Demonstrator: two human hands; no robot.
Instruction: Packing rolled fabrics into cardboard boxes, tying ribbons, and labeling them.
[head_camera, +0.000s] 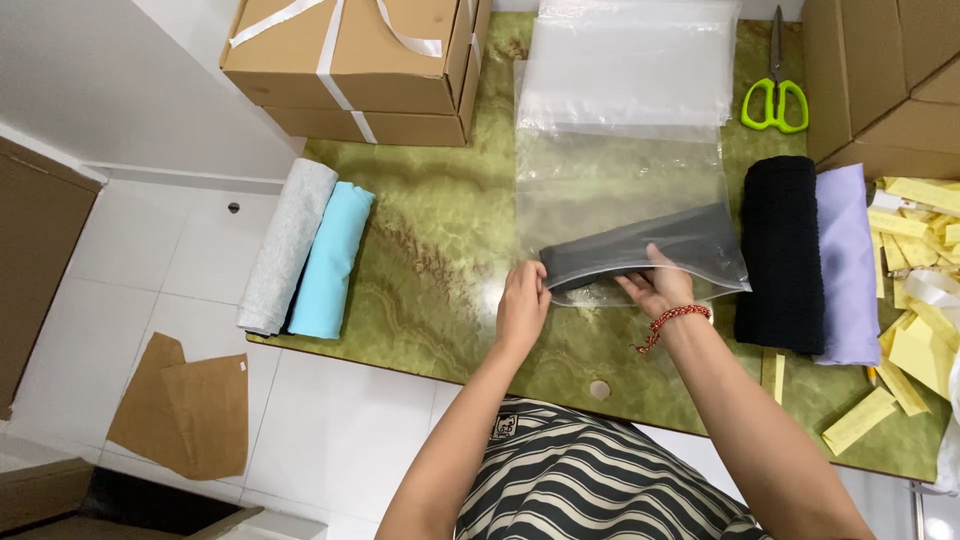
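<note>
A folded dark grey garment (640, 252) is held inside a clear plastic bag (620, 190) on the green marbled tabletop (440, 250), its long axis running left to right. Its left end is gripped by the left hand (523, 305); its near edge is gripped by the right hand (655, 288). Yellow paper labels (915, 350) are scattered at the right; strapped cardboard boxes (355, 60) are stacked beyond.

Both arms reach forward, away from the body, and come close together at the hands. The left arm is bare and bent a little at the elbow. The left hand (523, 303) is turned with its back up, and its fingers curl in a pinch. The right arm is bare too and comes in from the lower right. The right hand (657, 287) has its fingers bent and closed in a grip. The two hands are near, not touching.
</note>
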